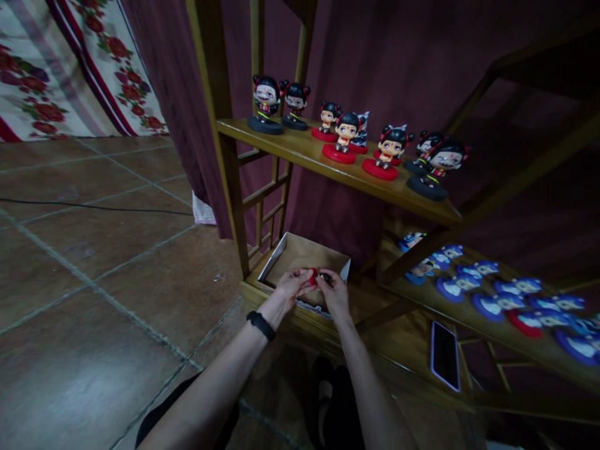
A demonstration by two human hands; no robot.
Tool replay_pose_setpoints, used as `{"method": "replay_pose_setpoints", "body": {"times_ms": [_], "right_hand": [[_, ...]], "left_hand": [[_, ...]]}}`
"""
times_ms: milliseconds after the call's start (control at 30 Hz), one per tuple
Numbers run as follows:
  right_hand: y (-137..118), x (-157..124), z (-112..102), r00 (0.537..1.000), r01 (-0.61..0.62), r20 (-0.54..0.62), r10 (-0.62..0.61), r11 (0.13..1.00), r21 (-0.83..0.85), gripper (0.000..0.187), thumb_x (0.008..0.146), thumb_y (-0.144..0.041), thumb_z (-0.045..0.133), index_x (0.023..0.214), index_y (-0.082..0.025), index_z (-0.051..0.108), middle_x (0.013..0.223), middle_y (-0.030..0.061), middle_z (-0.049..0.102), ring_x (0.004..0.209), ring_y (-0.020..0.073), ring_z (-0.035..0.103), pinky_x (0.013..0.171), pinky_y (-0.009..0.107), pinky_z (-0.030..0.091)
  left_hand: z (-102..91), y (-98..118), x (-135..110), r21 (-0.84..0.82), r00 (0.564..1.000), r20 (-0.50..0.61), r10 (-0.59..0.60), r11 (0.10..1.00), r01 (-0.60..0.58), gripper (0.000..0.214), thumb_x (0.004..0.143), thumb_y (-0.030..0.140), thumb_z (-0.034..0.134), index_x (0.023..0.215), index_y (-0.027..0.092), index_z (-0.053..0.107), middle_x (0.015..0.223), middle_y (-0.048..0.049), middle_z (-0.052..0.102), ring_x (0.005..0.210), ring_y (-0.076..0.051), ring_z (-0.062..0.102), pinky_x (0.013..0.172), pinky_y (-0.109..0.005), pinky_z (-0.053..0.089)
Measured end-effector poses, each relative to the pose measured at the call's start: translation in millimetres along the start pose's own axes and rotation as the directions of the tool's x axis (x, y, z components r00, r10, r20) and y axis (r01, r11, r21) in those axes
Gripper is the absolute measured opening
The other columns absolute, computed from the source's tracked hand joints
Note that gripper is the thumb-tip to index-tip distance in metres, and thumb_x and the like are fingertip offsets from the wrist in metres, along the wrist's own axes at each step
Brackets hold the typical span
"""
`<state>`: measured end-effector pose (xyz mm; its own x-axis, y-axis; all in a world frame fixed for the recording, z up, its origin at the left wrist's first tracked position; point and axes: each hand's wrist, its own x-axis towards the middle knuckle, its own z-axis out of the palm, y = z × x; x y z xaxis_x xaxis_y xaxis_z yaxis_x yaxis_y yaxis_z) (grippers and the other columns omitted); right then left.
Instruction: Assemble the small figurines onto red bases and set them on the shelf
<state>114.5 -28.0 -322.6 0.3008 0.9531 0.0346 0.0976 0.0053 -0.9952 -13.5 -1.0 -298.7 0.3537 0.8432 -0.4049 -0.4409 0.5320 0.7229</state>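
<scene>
Fingers (313,282) on red-base figurine (313,275), no label legible

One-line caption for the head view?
Both hands, left hand and right hand, hold a small figurine over an open cardboard box.

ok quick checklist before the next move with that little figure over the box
1. Both hands on the piece: left hand and right hand meet over the cardboard box - ok.
2. Grip on the small red figure: mostly hidden by fingers - cannot tell.
3. Space on the upper shelf: bare wood in front of the figurines - ok.
4. Phone lies apart from the hands - ok.
5. Box contents: cannot tell.
</scene>
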Motion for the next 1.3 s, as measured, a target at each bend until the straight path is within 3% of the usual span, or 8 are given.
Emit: {"method": "replay_pose_setpoints", "body": {"times_ms": [167,300,400,633,833,1033,1200,1300], "right_hand": [[-7,-4,0,0.994,0.105,-0.026,-0.111,0.980,-0.168,0.029,0.071,-0.033,0.056,0.096,-0.020,0.062,0.089,0.0042,0.065,0.077,0.0169,0.060,0.070,0.030,0.050],[-18,-12,0,0.966,0.230,-0.014,-0.258,0.882,-0.410,0.024,0.076,-0.031,0.052,0.094,-0.022,0.063,0.092,0.0058,0.062,0.082,0.0173,0.058,0.074,0.030,0.047],[-19,-14,2,0.956,0.241,-0.025,-0.293,0.831,-0.502,0.025,0.077,-0.032,0.050,0.096,-0.023,0.063,0.090,0.0058,0.060,0.080,0.0177,0.057,0.073,0.030,0.046],[-8,-10,6,0.966,0.168,-0.120,-0.227,0.911,-0.376,0.025,0.075,-0.034,0.052,0.093,-0.022,0.064,0.084,0.0041,0.065,0.076,0.0179,0.058,0.071,0.030,0.045],[-17,-21,9,0.946,0.227,-0.057,-0.318,0.779,-0.584,0.025,0.079,-0.032,0.048,0.099,-0.023,0.061,0.093,0.0070,0.059,0.079,0.0185,0.058,0.071,0.030,0.044],[-17,-24,11,0.945,0.260,0.005,-0.327,0.740,-0.620,0.031,0.082,-0.028,0.043,0.108,-0.022,0.057,0.099,0.0092,0.058,0.087,0.0206,0.058,0.075,0.032,0.045],[-15,-19,9,0.955,0.279,0.052,-0.293,0.821,-0.498,0.045,0.077,-0.028,0.050,0.122,-0.022,0.047,0.110,0.0093,0.057,0.084,0.0185,0.060,0.076,0.032,0.047],[-8,-14,6,0.977,0.201,0.002,-0.214,0.915,-0.350,0.047,0.073,-0.030,0.055,0.120,-0.023,0.048,0.110,0.0074,0.059,0.081,0.0169,0.060,0.075,0.032,0.048]], "left_hand": [[3.8,-1,-5,0.001,0.999,-0.013,0.045,0.999,-0.045,0.019,0.067,0.024,0.071,0.071,0.009,0.061,0.064,-0.0048,0.063,0.060,-0.010,0.061,0.068,-0.027,0.053],[7.1,-8,-10,0.001,0.993,-0.038,0.114,0.993,-0.114,0.016,0.069,0.023,0.068,0.072,0.010,0.061,0.065,-0.0042,0.063,0.060,-0.010,0.060,0.066,-0.027,0.053],[11.3,-14,-12,-0.001,0.981,-0.069,0.183,0.983,-0.183,0.015,0.068,0.022,0.068,0.073,0.010,0.062,0.066,-0.0031,0.062,0.059,-0.009,0.058,0.063,-0.024,0.051],[20.5,-22,-12,0.022,0.945,-0.120,0.305,0.952,-0.304,0.023,0.063,0.030,0.071,0.072,0.010,0.065,0.061,-0.0025,0.063,0.056,-0.010,0.056,0.059,-0.022,0.048],[19.4,-24,-15,0.032,0.946,-0.175,0.273,0.962,-0.271,0.024,0.062,0.032,0.071,0.069,0.010,0.066,0.059,-0.0026,0.063,0.053,-0.010,0.056,0.054,-0.021,0.046],[15.1,-24,-14,0.006,0.954,-0.163,0.251,0.967,-0.253,0.021,0.060,0.027,0.073,0.068,0.009,0.064,0.054,-0.0009,0.061,0.048,-0.008,0.054,0.052,-0.019,0.046],[8.6,-18,-8,-0.110,0.974,-0.197,0.114,0.984,-0.138,0.006,0.067,0.013,0.066,0.069,0.009,0.061,0.058,-0.0026,0.062,0.051,-0.009,0.058,0.055,-0.021,0.050],[4.1,-13,-6,-0.123,0.974,-0.211,0.085,0.986,-0.113,0.003,0.073,0.008,0.059,0.071,0.009,0.059,0.063,-0.0041,0.064,0.053,-0.009,0.060,0.059,-0.023,0.053]]}}
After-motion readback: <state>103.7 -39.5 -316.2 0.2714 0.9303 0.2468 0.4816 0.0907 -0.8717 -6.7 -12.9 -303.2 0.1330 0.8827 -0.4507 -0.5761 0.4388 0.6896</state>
